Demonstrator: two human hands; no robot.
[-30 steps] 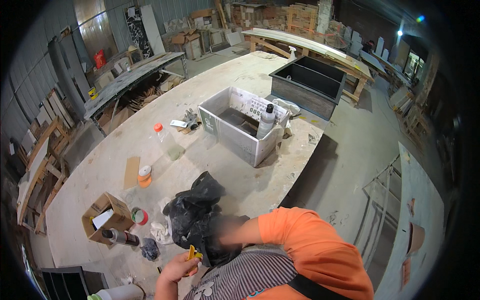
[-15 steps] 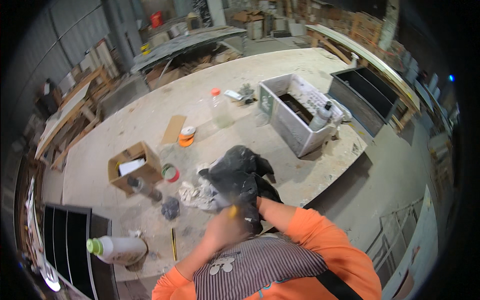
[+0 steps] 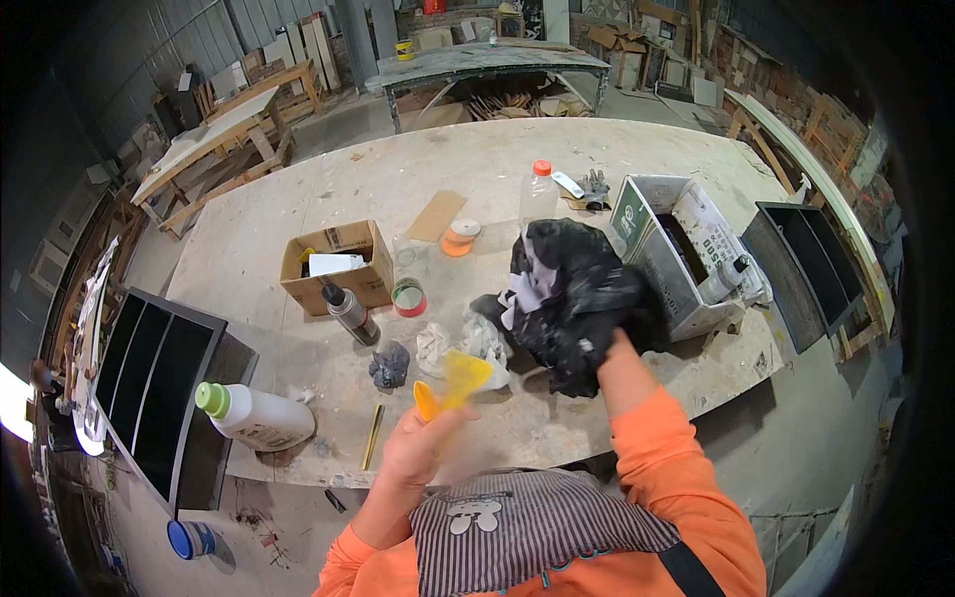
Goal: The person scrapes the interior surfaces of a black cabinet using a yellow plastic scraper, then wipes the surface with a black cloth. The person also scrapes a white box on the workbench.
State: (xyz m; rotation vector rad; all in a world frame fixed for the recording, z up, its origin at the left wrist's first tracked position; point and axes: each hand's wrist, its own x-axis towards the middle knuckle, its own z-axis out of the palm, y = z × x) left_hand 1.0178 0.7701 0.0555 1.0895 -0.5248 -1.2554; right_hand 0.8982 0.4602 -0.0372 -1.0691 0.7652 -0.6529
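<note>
A yellow plastic scraper (image 3: 468, 375) with a wide flat blade juts up from my left hand (image 3: 414, 450), whose fingers are closed round it. Beside the blade an orange-yellow rounded piece (image 3: 426, 401) also sticks out of the fist; whether it belongs to the scraper I cannot tell. My right hand (image 3: 609, 348) is sunk in the folds of a crumpled black plastic bag (image 3: 567, 298) and grips it, fingers hidden. White material (image 3: 535, 282) shows at the bag's left side. Crumpled clear plastic (image 3: 486, 343) and a whitish rag (image 3: 432, 348) lie between the hands.
Left: a cardboard box (image 3: 373, 279), a dark spray bottle (image 3: 350, 316), a green-capped white jug (image 3: 261, 418), a pencil-like yellow stick (image 3: 372, 438) and a dark shelf unit (image 3: 149, 388). Right: a white bin (image 3: 686, 289) and another dark unit (image 3: 806, 269). An orange-capped bottle (image 3: 538, 189) stands behind the bag.
My right hand has swung the black bag right and away from my body, toward the bin. My left hand has shifted slightly left, the scraper now plainly showing. The view has turned left.
</note>
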